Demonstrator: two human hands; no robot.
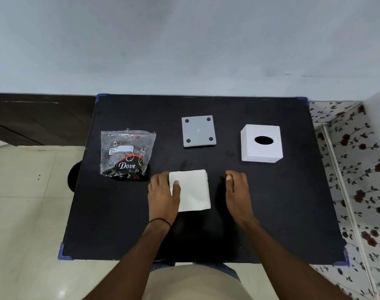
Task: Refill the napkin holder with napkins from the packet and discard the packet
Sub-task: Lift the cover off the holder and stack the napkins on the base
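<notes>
A white stack of napkins (193, 190) lies flat on the black table (271, 202), near its front middle. My left hand (163, 194) holds the stack's left edge, thumb on top and fingers at the side. A short way right of the stack, my right hand (237, 194) rests on the table apart from it, fingers relaxed. The clear plastic packet (126, 154) with a "Dove" label lies flattened at the left. The white cube napkin holder (261, 144) with an oval slot stands at the right. Its grey base plate (198, 131) with round feet lies at the back middle.
The table stands against a pale wall. A dark cabinet (39, 118) is at the far left, tiled floor (22, 202) lies to the left, and a flowered cloth (358, 169) lies to the right. A dark round object (73, 175) sticks out below the table's left edge.
</notes>
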